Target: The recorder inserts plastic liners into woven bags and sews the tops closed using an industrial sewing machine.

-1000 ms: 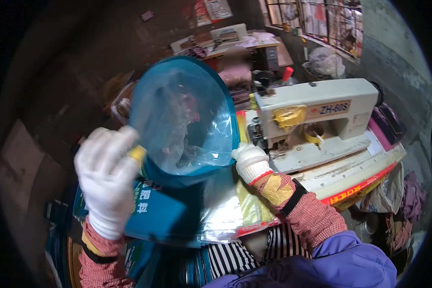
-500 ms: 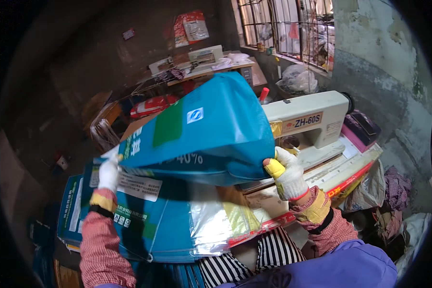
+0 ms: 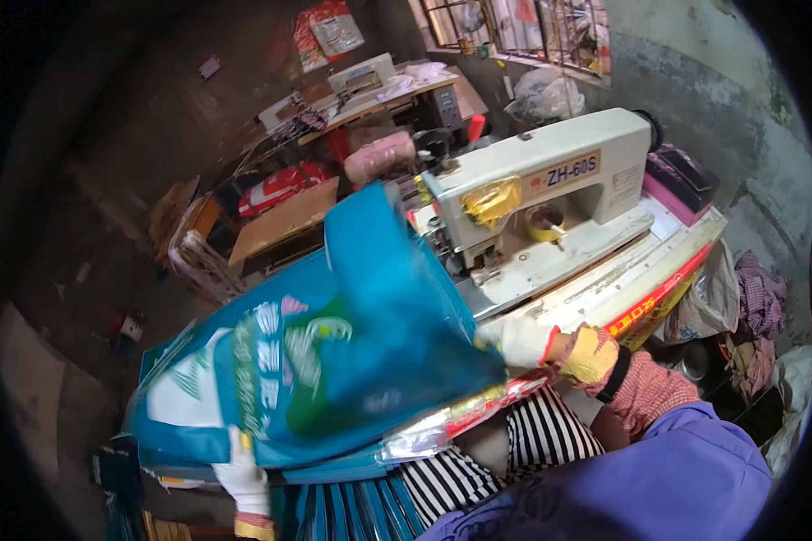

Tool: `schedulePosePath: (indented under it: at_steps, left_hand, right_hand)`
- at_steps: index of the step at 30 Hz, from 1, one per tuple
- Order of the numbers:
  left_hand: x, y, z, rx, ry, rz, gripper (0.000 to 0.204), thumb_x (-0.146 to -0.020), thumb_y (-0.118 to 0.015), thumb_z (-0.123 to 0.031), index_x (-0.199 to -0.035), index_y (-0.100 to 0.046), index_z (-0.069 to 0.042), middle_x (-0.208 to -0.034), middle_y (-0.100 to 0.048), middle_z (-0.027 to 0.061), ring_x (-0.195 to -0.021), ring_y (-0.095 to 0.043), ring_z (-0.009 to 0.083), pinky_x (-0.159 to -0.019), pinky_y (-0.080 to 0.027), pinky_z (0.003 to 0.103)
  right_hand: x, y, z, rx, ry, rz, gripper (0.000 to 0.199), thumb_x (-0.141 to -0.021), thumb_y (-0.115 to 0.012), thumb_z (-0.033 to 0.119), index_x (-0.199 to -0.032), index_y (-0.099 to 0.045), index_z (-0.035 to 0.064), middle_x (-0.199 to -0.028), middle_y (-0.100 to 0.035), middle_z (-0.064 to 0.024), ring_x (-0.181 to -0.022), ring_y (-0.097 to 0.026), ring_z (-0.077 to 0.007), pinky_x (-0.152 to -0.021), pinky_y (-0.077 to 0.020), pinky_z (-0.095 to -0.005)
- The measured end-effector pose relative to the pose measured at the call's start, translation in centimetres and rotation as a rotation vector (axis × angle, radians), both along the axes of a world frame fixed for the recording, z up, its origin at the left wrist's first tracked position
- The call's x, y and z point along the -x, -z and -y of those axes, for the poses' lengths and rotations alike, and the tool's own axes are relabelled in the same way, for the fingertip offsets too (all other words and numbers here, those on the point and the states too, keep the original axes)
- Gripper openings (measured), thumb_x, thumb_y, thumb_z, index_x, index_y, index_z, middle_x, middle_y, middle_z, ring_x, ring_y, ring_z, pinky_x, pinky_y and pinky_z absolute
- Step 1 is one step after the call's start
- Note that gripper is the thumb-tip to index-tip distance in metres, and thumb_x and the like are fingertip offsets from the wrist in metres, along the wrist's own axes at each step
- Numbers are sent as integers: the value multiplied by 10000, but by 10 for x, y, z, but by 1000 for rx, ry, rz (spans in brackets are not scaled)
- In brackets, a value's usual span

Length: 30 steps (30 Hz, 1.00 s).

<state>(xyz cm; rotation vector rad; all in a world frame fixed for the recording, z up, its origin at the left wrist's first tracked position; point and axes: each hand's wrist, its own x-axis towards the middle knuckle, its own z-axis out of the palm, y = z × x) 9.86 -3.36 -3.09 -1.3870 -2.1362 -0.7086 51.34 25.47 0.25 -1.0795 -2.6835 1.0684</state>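
Across the middle of the frame, a blue bag [image 3: 334, 361], long axis running lower left to centre right. Left hand [image 3: 244, 478] clamped on its lower-left edge; right hand [image 3: 525, 343] gripping the right end, just beside the sewing machine [image 3: 550, 194].

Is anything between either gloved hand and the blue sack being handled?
Nothing visible. The left hand in a white glove grips the lower edge of the blue printed woven sack, and the right hand in a white glove meets its right corner directly, beside the cream sewing machine.
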Motion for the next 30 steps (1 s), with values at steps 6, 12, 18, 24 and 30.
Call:
schedulePosePath:
  at_steps: [6,12,18,24,30]
  left_hand:
    - [58,43,84,427,-148,435,522,-649,-565,-47,-1167,-518,-91,-1343,-445,74,-876,-543,347,-736,-426,422]
    - [77,8,79,733,-72,-610,476,-684,-537,-67,-1159,-522,-102,-1368,-411,90,-713,-489,284,-686,-384,380]
    - [113,-22,59,857,-153,-758,468,-741,-527,-77,-1208,-504,-96,-1415,-337,101,-938,-531,270,-823,-390,378]
    - [121,-6,48,873,-340,-213,445,-764,-515,-56,-1204,-514,-118,-1343,-427,85,-883,-583,312,-751,-474,386]
    - [199,-19,66,1064,-648,-47,229,-845,-487,-222,-897,-661,-84,-881,-644,186,-853,-607,351,-722,-486,432]
  right_hand:
    - [15,-34,-6,-106,56,-451,396,-739,-665,194,-1103,-531,114,-930,-603,-106,-832,-606,-246,-749,-488,-352]
    - [86,-94,-39,-776,-61,-622,570,-704,-681,128,-1231,-468,81,-1155,-529,-178,-1043,-526,-334,-874,-445,-382]
    - [113,-98,-59,-522,-167,-207,437,-731,-628,165,-1163,-565,149,-984,-631,-154,-858,-622,-310,-728,-498,-364]
    - [108,-50,-86,-540,156,-385,314,-732,-571,144,-1041,-620,132,-924,-641,-145,-861,-612,-331,-758,-489,-371]
    - [53,-5,-40,-41,53,-356,310,-803,-602,289,-1056,-601,111,-940,-643,-145,-871,-624,-296,-744,-483,-348]
